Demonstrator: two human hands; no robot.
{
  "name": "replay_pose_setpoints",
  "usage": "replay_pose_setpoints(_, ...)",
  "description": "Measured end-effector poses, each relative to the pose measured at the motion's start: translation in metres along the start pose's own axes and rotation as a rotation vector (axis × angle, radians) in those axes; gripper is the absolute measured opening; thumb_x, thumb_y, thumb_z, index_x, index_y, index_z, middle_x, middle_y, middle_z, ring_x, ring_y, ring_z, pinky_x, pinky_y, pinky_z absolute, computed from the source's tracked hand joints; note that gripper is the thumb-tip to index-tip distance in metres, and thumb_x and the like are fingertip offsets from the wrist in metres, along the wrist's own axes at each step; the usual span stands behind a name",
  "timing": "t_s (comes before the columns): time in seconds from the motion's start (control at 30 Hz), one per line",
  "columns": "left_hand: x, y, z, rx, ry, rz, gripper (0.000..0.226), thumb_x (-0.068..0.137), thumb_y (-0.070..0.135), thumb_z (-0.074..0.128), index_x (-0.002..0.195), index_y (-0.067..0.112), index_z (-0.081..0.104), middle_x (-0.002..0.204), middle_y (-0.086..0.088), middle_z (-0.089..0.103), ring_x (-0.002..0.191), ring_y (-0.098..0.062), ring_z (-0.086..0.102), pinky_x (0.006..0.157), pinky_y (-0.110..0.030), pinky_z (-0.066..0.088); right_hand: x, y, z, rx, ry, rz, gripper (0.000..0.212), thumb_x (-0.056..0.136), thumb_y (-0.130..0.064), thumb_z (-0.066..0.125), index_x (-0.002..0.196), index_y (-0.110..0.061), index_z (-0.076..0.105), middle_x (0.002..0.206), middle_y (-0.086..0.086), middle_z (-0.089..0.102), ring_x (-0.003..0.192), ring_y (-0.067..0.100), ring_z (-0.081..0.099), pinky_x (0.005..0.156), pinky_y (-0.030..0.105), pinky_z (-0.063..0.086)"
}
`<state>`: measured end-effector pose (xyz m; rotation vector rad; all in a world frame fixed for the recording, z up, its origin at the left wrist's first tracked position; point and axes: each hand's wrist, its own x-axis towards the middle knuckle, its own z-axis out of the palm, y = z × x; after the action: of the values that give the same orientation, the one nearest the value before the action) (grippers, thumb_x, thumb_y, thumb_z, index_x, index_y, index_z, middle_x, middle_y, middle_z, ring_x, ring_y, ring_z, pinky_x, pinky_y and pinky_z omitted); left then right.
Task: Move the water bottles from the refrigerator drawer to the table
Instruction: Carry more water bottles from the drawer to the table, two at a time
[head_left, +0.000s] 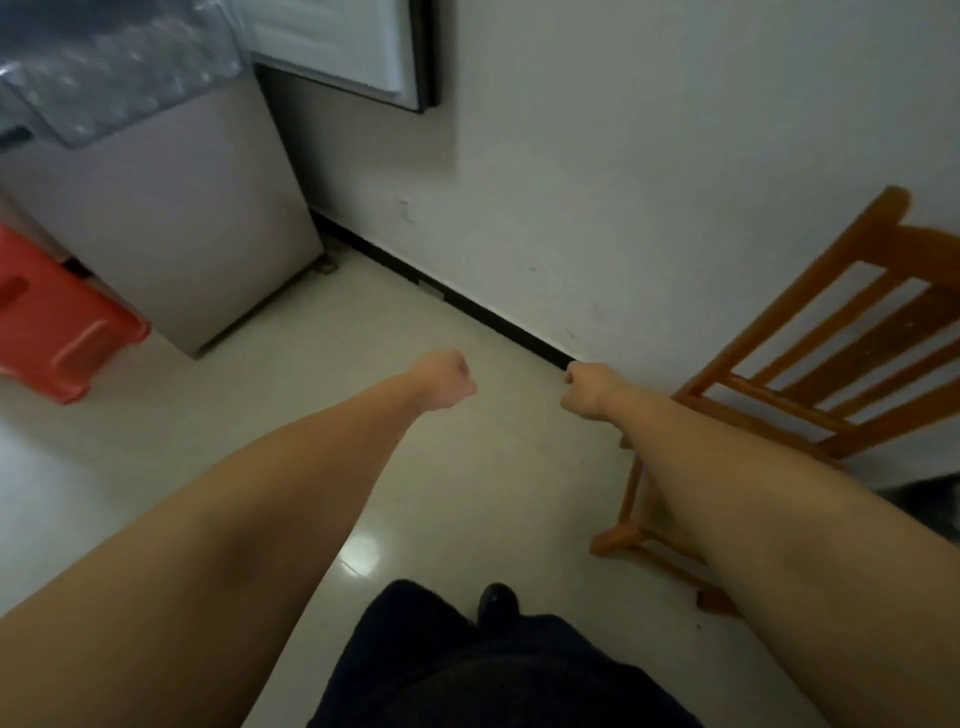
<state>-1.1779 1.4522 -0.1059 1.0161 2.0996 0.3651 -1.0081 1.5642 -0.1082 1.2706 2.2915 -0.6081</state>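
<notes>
Bottles sit blurred inside the clear drawer (104, 67) at the upper left, pulled out above the grey fridge (182, 218); you cannot count them or tell how they lie. Your left hand (447, 379) and right hand (584, 389) are stretched out over the pale floor (363, 467), near each other but apart, well away from the drawer. The fingers of both are clenched into fists and grasp nothing. No desk is in view. A red stool (57, 322) stands beside the fridge on the left, and a wooden chair (810, 374) stands just beside your right arm. From here, turning toward the drawer could bump that chair, and the shiny floor looks as if it may be slippery underfoot. Reaching blind into the blurred drawer risks knocking a bottle over.
</notes>
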Motion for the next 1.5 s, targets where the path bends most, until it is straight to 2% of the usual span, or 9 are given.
replay_pose_setpoints(0.1,0.023,-0.023,-0.025,-0.062,0.013,-0.068,0.014,0.09,0.014,0.052,0.098,0.005,0.061,0.068,-0.009,0.056,0.079,-0.028,0.059,0.058,-0.025,0.044,0.041,-0.035,-0.017,-0.052,-0.037,-0.07,0.046,0.098,-0.021,0.047,0.14,-0.004,0.042,0.143,0.017,0.045,0.128,0.031,0.046,0.101,0.031,0.039)
replay_pose_setpoints(0.17,0.04,-0.038,-0.043,-0.082,0.021,-0.091,0.011,0.09,0.014,0.052,0.093,0.006,0.059,0.071,-0.01,0.056,0.079,-0.027,0.059,0.054,-0.023,0.041,0.064,-0.056,-0.025,-0.082,-0.055,-0.104,0.047,0.098,-0.021,0.046,0.142,-0.004,0.04,0.144,0.017,0.044,0.13,0.03,0.045,0.102,0.031,0.038)
replay_pose_setpoints(0.33,0.106,-0.072,-0.116,-0.114,0.089,-0.153,0.016,0.09,0.015,0.051,0.097,0.005,0.062,0.082,-0.014,0.06,0.082,-0.028,0.061,0.066,-0.027,0.047,0.147,-0.128,-0.059,-0.088,-0.057,-0.177,0.047,0.097,-0.018,0.047,0.141,-0.004,0.041,0.143,0.017,0.045,0.129,0.031,0.046,0.101,0.03,0.039)
replay_pose_setpoints(0.57,0.186,-0.116,-0.25,-0.137,0.149,-0.149,0.009,0.091,0.012,0.049,0.091,0.008,0.057,0.07,-0.011,0.055,0.072,-0.026,0.055,0.052,-0.022,0.038,0.258,-0.255,-0.127,-0.083,-0.019,-0.259,0.039,0.095,-0.017,0.048,0.131,-0.004,0.049,0.132,0.017,0.054,0.118,0.03,0.054,0.084,0.028,0.04)
replay_pose_setpoints(0.8,0.256,-0.154,-0.376,-0.133,0.27,-0.19,0.009,0.092,0.015,0.053,0.091,0.011,0.061,0.092,-0.011,0.061,0.078,-0.024,0.058,0.067,-0.026,0.044,0.336,-0.378,-0.193,-0.004,0.04,-0.399,0.044,0.095,-0.021,0.052,0.136,-0.007,0.045,0.137,0.015,0.05,0.123,0.031,0.05,0.101,0.036,0.043)
replay_pose_setpoints(0.97,0.31,-0.173,-0.428,-0.22,0.321,-0.26,0.024,0.089,0.009,0.047,0.066,0.013,0.05,0.066,-0.009,0.053,0.062,-0.023,0.053,0.061,-0.028,0.04,0.399,-0.439,-0.242,0.006,0.082,-0.501,0.031,0.095,-0.018,0.05,0.124,-0.007,0.052,0.128,0.015,0.054,0.113,0.03,0.052,0.085,0.03,0.041)
replay_pose_setpoints(1.1,0.357,-0.176,-0.491,-0.19,0.417,-0.244,0.019,0.09,0.009,0.051,0.088,0.002,0.068,0.081,-0.01,0.058,0.079,-0.021,0.055,0.071,-0.026,0.041,0.464,-0.494,-0.291,0.041,0.107,-0.593,0.028,0.093,-0.017,0.051,0.119,-0.006,0.054,0.125,0.015,0.056,0.109,0.03,0.054,0.087,0.032,0.044)
replay_pose_setpoints(1.37,0.418,-0.19,-0.607,-0.327,0.689,-0.313,0.018,0.09,0.01,0.055,0.101,0.001,0.067,0.1,-0.021,0.069,0.09,-0.03,0.065,0.081,-0.034,0.052,0.55,-0.6,-0.381,0.038,0.185,-0.8,0.031,0.095,-0.02,0.048,0.12,-0.007,0.059,0.122,0.016,0.062,0.112,0.032,0.058,0.091,0.034,0.046)
replay_pose_setpoints(1.5,0.426,-0.209,-0.647,-0.42,0.794,-0.346,0.014,0.09,0.008,0.051,0.097,0.008,0.063,0.09,-0.016,0.066,0.077,-0.028,0.064,0.064,-0.029,0.051,0.565,-0.65,-0.396,0.08,0.302,-0.916,0.027,0.095,-0.017,0.046,0.112,-0.009,0.065,0.115,0.015,0.066,0.105,0.034,0.06,0.086,0.034,0.047)
